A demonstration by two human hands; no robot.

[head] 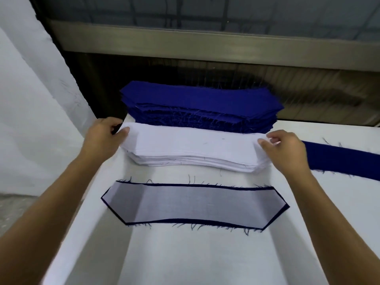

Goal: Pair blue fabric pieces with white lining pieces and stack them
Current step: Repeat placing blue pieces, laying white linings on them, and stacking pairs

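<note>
On the white tabletop (185, 260) only one lined blue hexagonal fabric piece (195, 204) lies paired, while our left hand (102, 136) and right hand (285, 149) pinch the top ends of the white lining stack (195, 155), and the tall blue fabric stack (201, 103) waits.

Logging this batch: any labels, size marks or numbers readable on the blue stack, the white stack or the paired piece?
No readable text anywhere.
Stack of dark blue fabric pieces: no label or print.
Stack of white lining pieces: blank, stray threads only.
White lining laid on a blue piece: blank.
Faint marks on the white sheet at left: too faint to read.
</note>
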